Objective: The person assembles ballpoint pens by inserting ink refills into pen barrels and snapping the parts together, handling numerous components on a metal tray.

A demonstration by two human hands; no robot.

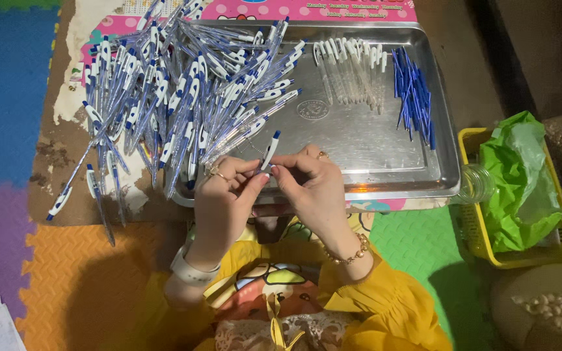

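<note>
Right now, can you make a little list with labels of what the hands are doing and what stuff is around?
left hand: pinches the lower part of a white and blue pen
right hand: fingertips on the same pen
pen pile: many white and blue pens heaped on the left of the metal tray, some spilling off it
clear barrels: a row on the tray
blue refills: a bunch at the tray's right
yellow basket: right of tray, holds a green bag
</note>
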